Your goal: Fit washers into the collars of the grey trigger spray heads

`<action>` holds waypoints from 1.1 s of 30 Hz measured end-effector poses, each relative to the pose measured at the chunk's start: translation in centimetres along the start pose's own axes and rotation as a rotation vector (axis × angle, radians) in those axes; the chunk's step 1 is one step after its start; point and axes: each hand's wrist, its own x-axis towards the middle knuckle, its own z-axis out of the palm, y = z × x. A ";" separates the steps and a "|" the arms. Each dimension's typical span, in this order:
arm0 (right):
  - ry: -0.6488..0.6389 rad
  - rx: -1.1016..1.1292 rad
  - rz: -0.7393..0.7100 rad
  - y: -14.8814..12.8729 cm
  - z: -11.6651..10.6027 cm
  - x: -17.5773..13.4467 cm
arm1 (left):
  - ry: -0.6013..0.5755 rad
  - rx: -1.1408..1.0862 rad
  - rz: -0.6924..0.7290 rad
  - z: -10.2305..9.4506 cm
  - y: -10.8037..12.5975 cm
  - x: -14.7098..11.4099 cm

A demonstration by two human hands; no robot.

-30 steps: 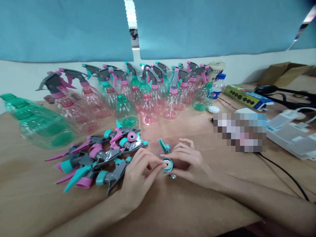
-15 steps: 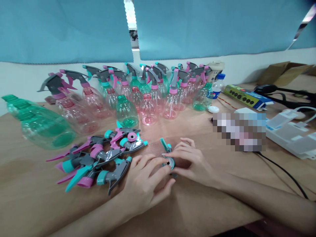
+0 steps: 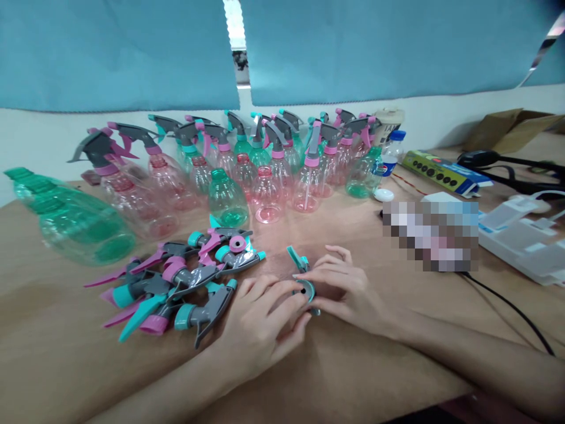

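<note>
apparently mid-adjustment: right hand [image 3: 351, 294] pinching teal sprayer-head collar [image 3: 313, 292] at three o'clock, left hand [image 3: 256, 330] half-spread, fingertips at nine; next move needs steadiness.

Back of room: blue cloth hangings, a left one [image 3: 119, 53] and a wider right one [image 3: 375, 47], filling the upper part of the view. Lower hems nearly level, edged with a fine dark line. Narrow upright gap [image 3: 235, 29] between the two, bright and pale, scalloped along one side, dark patch partway down; what lies behind, cannot tell. Second slanting gap [image 3: 544, 50] at far upper right, also bright. Below the hems, plain white wall [image 3: 39, 138]. Bench [image 3: 353, 377] stands close to it: light brown, wood-toned top, darker smudge at left. Light soft and even, faint sheen on the top.
</note>
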 end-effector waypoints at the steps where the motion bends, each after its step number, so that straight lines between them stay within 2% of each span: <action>1: -0.001 -0.003 -0.001 0.0 0.0 0.0 | 0.000 0.003 0.002 0.0 0.0 0.0; 20: -0.009 0.010 0.047 0.0 -0.2 0.1 | 0.002 -0.033 -0.005 0.2 -0.4 -0.1; 29: -0.051 0.037 0.055 -0.3 -0.1 0.0 | 0.067 0.099 0.006 -0.3 -1.1 0.1; 33: -0.041 0.035 0.053 -0.2 -0.2 0.0 | 0.042 0.095 -0.020 -0.1 -1.1 -0.1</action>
